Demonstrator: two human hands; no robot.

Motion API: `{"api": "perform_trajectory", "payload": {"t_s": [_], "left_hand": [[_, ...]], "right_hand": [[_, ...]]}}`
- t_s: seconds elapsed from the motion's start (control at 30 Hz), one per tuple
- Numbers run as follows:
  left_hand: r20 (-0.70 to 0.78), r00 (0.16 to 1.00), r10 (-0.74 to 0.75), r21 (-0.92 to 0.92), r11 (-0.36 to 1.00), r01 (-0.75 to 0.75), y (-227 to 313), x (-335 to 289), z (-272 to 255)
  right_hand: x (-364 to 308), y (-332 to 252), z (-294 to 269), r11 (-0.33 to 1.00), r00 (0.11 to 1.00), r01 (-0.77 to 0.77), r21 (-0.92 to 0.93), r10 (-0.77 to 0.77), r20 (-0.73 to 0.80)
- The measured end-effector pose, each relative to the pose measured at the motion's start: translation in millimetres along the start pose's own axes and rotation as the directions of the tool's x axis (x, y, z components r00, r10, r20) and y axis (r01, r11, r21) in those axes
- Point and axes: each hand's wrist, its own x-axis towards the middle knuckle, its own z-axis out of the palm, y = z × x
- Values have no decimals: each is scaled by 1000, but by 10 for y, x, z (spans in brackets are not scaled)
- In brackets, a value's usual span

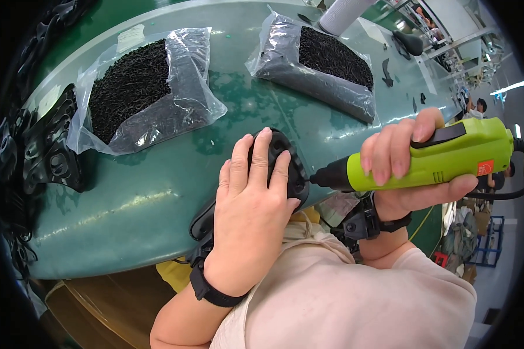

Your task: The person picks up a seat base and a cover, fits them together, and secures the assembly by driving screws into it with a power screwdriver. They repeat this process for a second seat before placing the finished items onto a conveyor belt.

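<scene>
Two hands, one green tool, one black part, two bags

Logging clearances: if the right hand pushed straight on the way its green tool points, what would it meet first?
Probably the black part under the left hand; the green tool ends near its edge, though contact is unclear.

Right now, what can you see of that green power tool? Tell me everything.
The power tool has a lime-green, plastic-looking body with a tapered black nose, a long black lever and an orange-red label. It lies sideways across the view in the right hand, fingers over one side, thumb along the other. Its nose points leftward at the black part beneath the left hand; contact is too small to tell. A black cable seems to run from its rear.
</scene>
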Motion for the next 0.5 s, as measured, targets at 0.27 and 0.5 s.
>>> {"api": "perform_trajectory", "payload": {"t_s": [0.27,0.5], "left_hand": [[16,999,-29,12,1000,29,5,-23,-34],[29,999,-15,-3,1000,15,24,9,-19]], "right_hand": [[15,-4,19,998,989,-64,7,62,135],[108,-124,35,991,896,-97,-96,129,426]]}}
